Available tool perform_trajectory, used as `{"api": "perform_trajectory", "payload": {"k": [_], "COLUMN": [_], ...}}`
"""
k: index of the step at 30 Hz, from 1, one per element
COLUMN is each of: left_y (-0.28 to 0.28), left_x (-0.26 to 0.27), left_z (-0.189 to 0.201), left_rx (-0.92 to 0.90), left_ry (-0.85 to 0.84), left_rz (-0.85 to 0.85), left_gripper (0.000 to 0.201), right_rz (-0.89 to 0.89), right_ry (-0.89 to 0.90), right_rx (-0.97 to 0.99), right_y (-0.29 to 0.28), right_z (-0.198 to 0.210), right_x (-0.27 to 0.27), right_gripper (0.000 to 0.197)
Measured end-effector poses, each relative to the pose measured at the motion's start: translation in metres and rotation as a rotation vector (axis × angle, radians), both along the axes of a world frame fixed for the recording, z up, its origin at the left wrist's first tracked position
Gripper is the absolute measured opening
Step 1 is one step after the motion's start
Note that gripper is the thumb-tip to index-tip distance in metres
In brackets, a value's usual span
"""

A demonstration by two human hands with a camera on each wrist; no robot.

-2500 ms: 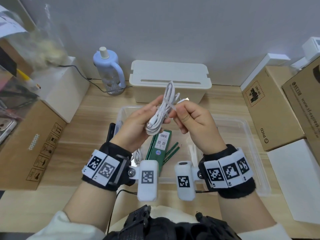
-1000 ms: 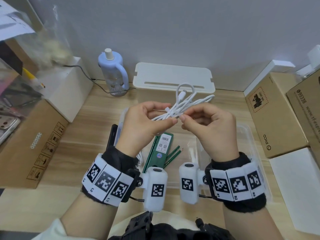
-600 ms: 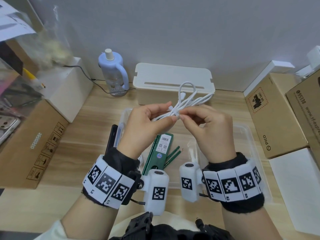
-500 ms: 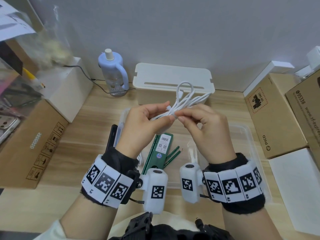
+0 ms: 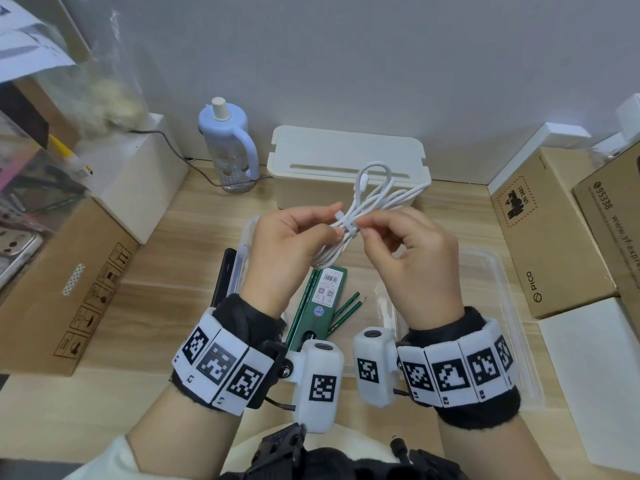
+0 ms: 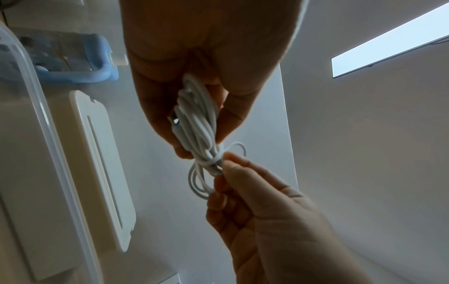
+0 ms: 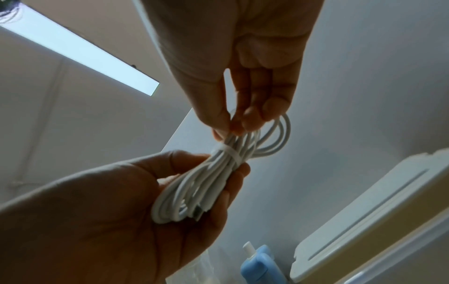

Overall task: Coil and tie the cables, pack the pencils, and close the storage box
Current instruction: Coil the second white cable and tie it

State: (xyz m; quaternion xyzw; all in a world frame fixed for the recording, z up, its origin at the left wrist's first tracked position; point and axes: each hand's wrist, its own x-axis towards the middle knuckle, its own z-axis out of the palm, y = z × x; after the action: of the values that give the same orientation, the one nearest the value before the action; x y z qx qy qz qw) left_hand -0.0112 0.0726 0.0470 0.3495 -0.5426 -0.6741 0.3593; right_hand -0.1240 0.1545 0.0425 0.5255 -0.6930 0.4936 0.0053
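A coiled white cable (image 5: 381, 195) is held up over the clear storage box (image 5: 243, 233). My left hand (image 5: 291, 244) grips the lower half of the bundle (image 7: 194, 188), with a plug end showing in the palm. My right hand (image 5: 412, 258) pinches the bundle right beside the white tie (image 5: 347, 225) that wraps its middle (image 7: 232, 153). The upper loops fan out to the right past my fingers. Below my hands, a green pencil box (image 5: 322, 299) and two loose green pencils (image 5: 346, 311) lie inside the storage box.
The clear lid (image 5: 502, 306) lies to the right of the storage box. A white slotted box (image 5: 349, 164) and a blue bottle (image 5: 228, 147) stand at the back wall. Cardboard boxes flank the left (image 5: 69, 278) and the right (image 5: 540, 237). A black flat object (image 5: 223, 275) lies left of the storage box.
The cable bundle has turned from upright to slanting up to the right. My right fingertips have shifted onto the middle of the bundle, where the tie now shows wrapped round it.
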Motion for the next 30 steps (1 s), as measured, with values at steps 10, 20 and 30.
{"api": "perform_trajectory", "payload": {"k": [10,20,30], "left_y": [-0.006,-0.008,-0.008], "left_x": [0.007,0.008,0.007], "left_z": [0.0,0.0,0.001], "left_rx": [0.02,0.071,0.024], "left_ry": [-0.021,0.031,0.031], "left_rz": [-0.081,-0.209,-0.291], "left_gripper": [0.031,0.033,0.026], "right_rz": [0.137,0.097,0.189], "right_ry": [-0.012,-0.442,-1.154], "right_rx": [0.046,-0.026,0.036], "right_y": [0.001,0.004,-0.008], "right_z": [-0.001,0.013,-0.003], "right_x": [-0.007,-0.007,-0.004], "right_gripper": [0.019,0.045,0.056]}}
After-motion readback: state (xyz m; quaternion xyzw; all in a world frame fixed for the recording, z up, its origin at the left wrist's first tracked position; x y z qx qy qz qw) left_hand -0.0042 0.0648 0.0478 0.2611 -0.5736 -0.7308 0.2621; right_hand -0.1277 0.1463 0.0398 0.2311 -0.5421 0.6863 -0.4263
